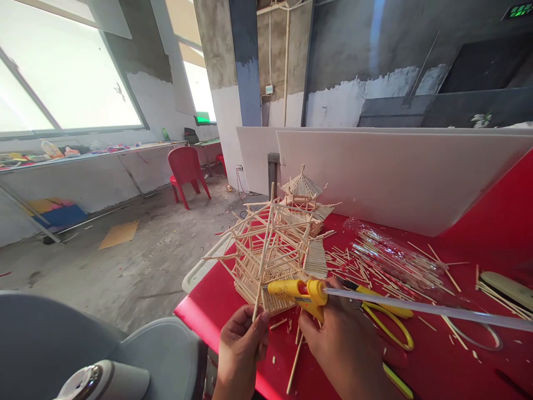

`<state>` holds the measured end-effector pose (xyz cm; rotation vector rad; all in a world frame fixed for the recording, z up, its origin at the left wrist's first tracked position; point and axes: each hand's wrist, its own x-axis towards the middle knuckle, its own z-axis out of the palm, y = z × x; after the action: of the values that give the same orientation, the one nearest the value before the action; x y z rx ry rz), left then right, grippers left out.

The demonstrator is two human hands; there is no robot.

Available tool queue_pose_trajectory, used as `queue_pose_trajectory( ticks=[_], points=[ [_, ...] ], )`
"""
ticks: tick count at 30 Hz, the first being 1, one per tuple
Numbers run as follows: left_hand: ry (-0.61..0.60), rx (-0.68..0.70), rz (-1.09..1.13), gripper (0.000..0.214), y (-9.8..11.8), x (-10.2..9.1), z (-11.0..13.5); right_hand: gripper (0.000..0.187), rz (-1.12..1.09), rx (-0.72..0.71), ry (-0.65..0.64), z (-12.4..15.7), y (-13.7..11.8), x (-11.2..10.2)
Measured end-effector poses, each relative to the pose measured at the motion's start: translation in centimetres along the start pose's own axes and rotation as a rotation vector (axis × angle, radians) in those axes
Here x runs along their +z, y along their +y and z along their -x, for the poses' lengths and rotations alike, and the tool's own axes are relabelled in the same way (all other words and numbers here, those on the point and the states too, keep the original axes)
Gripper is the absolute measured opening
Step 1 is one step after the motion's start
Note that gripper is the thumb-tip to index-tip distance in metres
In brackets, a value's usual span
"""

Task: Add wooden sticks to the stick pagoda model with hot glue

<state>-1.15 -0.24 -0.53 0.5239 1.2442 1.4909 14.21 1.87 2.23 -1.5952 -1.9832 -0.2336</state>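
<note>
My left hand (241, 347) pinches the lower end of a long thin wooden stick (264, 260) that leans up against a house-like model made of sticks (270, 253) on the red table (453, 366). My right hand (347, 347) grips a yellow glue gun (300, 293). Its nozzle points left at the stick, near the model's base. A clear glue rod (428, 309) runs out of the back of the gun to the right.
A smaller finished stick pavilion (303, 195) stands behind the model. Loose sticks, a clear plastic bag (395, 258) of sticks and yellow-handled cutters (385, 319) lie on the table. White boards (400, 172) stand along the back. A red chair (186, 171) is across the floor.
</note>
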Motion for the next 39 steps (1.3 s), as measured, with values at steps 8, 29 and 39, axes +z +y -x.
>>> queue_pose_trajectory(
  ticks=[8, 29, 39],
  points=[
    [0.0, -0.011, 0.02, 0.045, 0.08, 0.01, 0.05, 0.027, -0.017, 0.023, -0.025, -0.1, -0.04, -0.1],
    [-0.005, -0.001, 0.002, 0.045, -0.07, -0.06, 0.0, 0.027, -0.015, 0.017, -0.012, 0.01, -0.07, -0.1],
    [0.0, -0.005, -0.008, 0.045, 0.05, -0.03, -0.01, 0.028, -0.002, 0.012, 0.003, -0.07, -0.09, -0.07]
  ],
)
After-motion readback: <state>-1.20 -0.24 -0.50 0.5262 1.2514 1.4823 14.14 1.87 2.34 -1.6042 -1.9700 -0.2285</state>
